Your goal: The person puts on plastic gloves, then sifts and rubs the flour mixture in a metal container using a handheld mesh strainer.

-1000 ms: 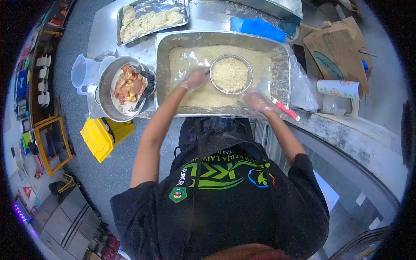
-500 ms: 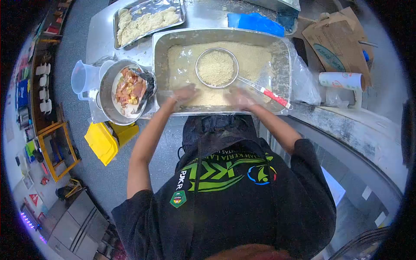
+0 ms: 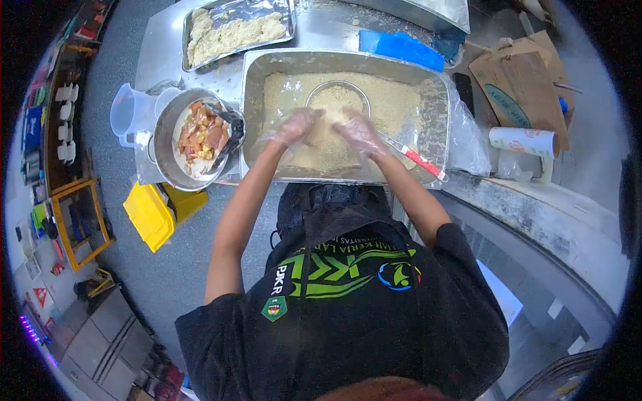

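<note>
A deep metal pan [image 3: 438,127] holds pale, crumbly flour [image 3: 394,87]. In it lies a round wire strainer [image 3: 339,84], heaped with the same flour, its red and white handle [image 3: 422,162] pointing to the near right corner. My left hand [image 3: 299,127], in a clear plastic glove, is at the strainer's near left side with fingers curled. Opposite it, my right hand [image 3: 356,130], gloved alike, curls inward at the strainer's near right edge. Loose flour shows between both hands, some spilling down. The fingertips are partly blurred.
Left of the pan stands a metal pot [image 3: 158,137] with raw meat pieces [image 3: 202,134] in whitish liquid, beside a clear plastic jug [image 3: 124,113]. Behind are a metal tray [image 3: 292,23] of floured pieces and a blue plastic bag [image 3: 401,50]. A cardboard box [image 3: 518,87] stands right.
Both hands have risen from the flour at the pan's near side, moved toward the strainer and closer together, bringing flour up. The strainer stays in the pan.
</note>
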A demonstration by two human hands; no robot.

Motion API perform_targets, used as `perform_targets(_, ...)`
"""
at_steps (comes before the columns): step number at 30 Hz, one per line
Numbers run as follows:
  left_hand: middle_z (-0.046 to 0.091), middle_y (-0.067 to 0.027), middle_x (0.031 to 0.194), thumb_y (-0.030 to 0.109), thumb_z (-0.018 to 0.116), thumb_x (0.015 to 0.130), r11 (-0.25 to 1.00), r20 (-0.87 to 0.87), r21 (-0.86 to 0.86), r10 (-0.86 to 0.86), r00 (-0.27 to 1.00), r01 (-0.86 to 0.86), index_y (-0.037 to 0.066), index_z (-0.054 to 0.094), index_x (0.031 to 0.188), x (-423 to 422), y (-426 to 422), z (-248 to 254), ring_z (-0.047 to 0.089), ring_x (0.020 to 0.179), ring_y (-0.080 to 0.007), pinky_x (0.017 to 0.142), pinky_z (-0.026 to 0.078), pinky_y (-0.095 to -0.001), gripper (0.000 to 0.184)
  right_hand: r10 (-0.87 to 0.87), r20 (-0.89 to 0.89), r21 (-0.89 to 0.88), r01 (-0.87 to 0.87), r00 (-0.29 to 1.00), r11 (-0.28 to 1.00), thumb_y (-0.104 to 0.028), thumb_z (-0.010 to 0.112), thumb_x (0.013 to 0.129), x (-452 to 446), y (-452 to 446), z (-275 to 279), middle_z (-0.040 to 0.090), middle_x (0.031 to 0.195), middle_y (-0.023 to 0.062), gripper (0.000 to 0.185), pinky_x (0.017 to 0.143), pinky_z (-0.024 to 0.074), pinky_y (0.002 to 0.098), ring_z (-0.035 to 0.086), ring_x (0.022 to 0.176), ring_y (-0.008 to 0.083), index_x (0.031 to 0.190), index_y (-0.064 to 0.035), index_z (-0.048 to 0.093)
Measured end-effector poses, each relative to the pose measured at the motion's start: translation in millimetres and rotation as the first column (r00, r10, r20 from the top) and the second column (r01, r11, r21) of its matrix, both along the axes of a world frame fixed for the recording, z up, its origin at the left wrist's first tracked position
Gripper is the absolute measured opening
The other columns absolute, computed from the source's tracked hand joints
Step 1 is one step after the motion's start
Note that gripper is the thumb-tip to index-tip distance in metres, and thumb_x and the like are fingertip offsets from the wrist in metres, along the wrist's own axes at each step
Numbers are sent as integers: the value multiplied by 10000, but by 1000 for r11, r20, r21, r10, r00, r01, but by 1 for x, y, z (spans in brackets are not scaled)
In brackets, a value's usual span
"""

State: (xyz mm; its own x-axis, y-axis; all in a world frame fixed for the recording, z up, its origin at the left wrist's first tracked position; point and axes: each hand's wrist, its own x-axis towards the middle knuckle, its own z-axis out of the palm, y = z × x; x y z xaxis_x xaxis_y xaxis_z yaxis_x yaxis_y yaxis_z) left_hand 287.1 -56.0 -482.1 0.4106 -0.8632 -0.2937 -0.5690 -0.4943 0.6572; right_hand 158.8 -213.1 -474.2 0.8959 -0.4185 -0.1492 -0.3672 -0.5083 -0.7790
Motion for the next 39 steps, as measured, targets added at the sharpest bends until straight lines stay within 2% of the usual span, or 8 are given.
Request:
perform_targets(2,545,-143,823,338,295,852,968,-41,-67,240,970,-242,59,512,1016,-1,-6,9,535,777,-265,718,407,-368,390,-77,284,-418,196,956,887,-273,587,688,1,-29,-16,583,866,159,356,724,430,339,559,796,253,953,-36,560)
perform_targets(5,543,-146,949,385,270,857,775,-100,-143,607,788,-615,33,494,1071,-6,-11,2,523,856,-273,759,409,-354,469,195,-324,-546,-351,926,761,-245,546,696,-15,-87,-79,564,782,184,271,645,428,364,551,718,268,865,-34,563)
perform_targets(9,519,-148,1040,430,242,859,944,100,-81,326,940,-319,9,433,1132,12,8,-115,509,905,-278,797,405,-341,536,425,-394,-264,-544,815,797,-241,464,761,-26,-89,-133,549,673,161,241,537,391,399,522,601,261,762,-17,551)
perform_targets(17,479,-145,1094,532,291,823,790,-931,168,324,169,-590,45,299,1248,10,4,-23,463,1000,-245,701,453,-365,646,121,-165,-369,-175,979,913,-297,355,846,-43,-53,-16,461,466,198,456,431,309,402,437,407,285,559,21,513)
perform_targets(25,499,-79,1035,409,362,848,952,-868,-133,22,497,-275,104,345,1223,-3,9,-71,521,839,-204,671,494,-393,483,324,-59,-572,-298,944,764,-188,402,834,-62,-77,-6,416,470,176,289,419,314,380,421,422,276,682,20,533)
perform_targets(29,516,-88,944,406,365,846,972,-937,21,100,334,-234,94,382,1183,0,4,-81,527,780,-210,612,506,-377,459,263,-25,-618,-222,964,754,-217,392,835,-71,-70,2,415,462,141,304,409,311,364,419,417,247,693,7,542)
perform_targets(31,520,-90,917,449,346,838,974,-738,-149,5,675,-170,84,405,1156,0,4,-91,526,747,-207,586,507,-351,487,256,-94,-609,-259,962,749,-231,382,839,-75,-73,-5,419,460,131,319,405,309,359,417,413,235,696,1,548)
perform_targets(39,527,-91,888,465,349,827,953,-917,201,264,300,-224,65,377,1163,-2,1,-35,538,689,-177,536,495,-325,523,270,-115,-596,-283,956,751,-193,380,832,-80,-66,6,406,449,139,287,396,309,354,409,393,226,729,19,543)
